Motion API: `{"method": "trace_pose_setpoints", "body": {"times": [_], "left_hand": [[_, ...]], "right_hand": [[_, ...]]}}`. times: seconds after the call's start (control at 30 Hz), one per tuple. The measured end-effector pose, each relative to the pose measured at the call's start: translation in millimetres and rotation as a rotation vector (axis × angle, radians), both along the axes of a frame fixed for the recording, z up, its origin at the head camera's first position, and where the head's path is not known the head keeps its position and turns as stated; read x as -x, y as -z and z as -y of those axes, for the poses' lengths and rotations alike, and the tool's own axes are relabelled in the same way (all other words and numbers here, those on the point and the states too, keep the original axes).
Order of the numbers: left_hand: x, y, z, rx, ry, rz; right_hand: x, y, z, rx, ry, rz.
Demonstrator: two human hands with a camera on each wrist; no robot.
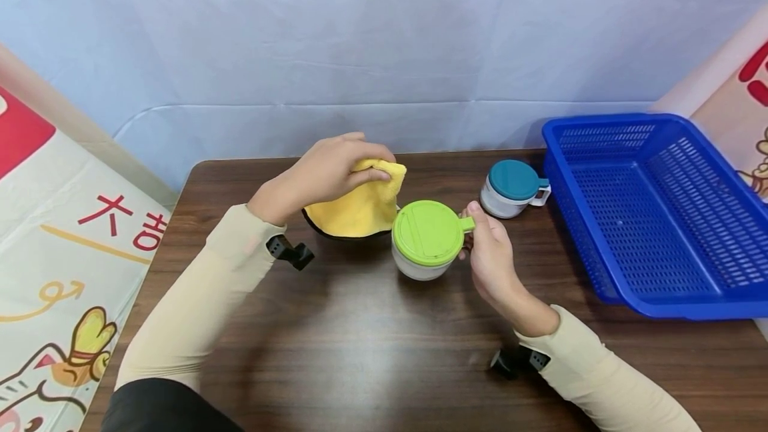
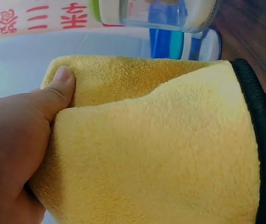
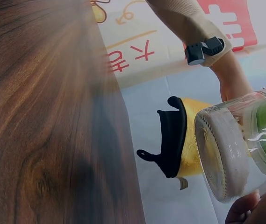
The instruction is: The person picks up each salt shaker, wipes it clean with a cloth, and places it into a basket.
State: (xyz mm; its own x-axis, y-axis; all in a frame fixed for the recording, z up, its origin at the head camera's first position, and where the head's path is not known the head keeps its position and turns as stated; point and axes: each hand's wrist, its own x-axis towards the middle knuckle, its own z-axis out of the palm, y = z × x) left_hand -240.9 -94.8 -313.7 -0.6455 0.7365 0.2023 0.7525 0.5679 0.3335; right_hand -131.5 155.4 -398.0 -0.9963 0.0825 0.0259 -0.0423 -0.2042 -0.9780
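Left hand [image 1: 333, 169]: fingers pinching yellow cloth [image 1: 357, 211], frame centre.
Right hand [image 1: 495, 255]: fingers gripping green-lidded jar [image 1: 427, 235], just right of centre.
Jar: could drop if one-handed grip slips.

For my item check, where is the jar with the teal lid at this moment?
In the head view, the teal-lidded jar stands on the table right of centre, between the green-lidded jar and the blue basket.

I read red 大吉 [image 1: 110, 211] on white sheet [image 1: 60, 275] beyond table's [image 1: 336, 352] left edge | cut-off red marks [image 1: 759, 93], pinkish sheet [image 1: 723, 122] beyond right edge | left wrist: red characters [image 2: 74, 21] on pale sheet [image 2: 20, 9], illegible | right wrist: white character [image 3: 225, 29] on red block [image 3: 248, 28], unclear
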Motion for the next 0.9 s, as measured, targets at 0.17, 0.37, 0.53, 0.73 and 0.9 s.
{"method": "trace_pose_setpoints", "body": {"times": [0.17, 0.37, 0.53, 0.73, 0.9], "left_hand": [[-1.4, -3.0, 6, -0.039, 0.008, 0.005], [-2.1, -3.7, 12, -0.134, 0.045, 0.023], [-2.9, -5.7, 14, -0.174, 0.055, 0.042], [-7.0, -12.0, 11, -0.189, 0.073, 0.039], [-13.7, -19.9, 4, -0.138, 0.138, 0.046]], "right_hand": [[0.3, -0.5, -2, 0.001, 0.004, 0.004], [0.8, -0.7, -2, 0.0, 0.003, 0.001], [1.8, -0.5, -3, 0.002, 0.001, 0.003], [2.5, 1.0, -3, -0.001, 0.001, 0.006], [2.8, 2.6, -2, 0.001, 0.005, 0.008]]}}
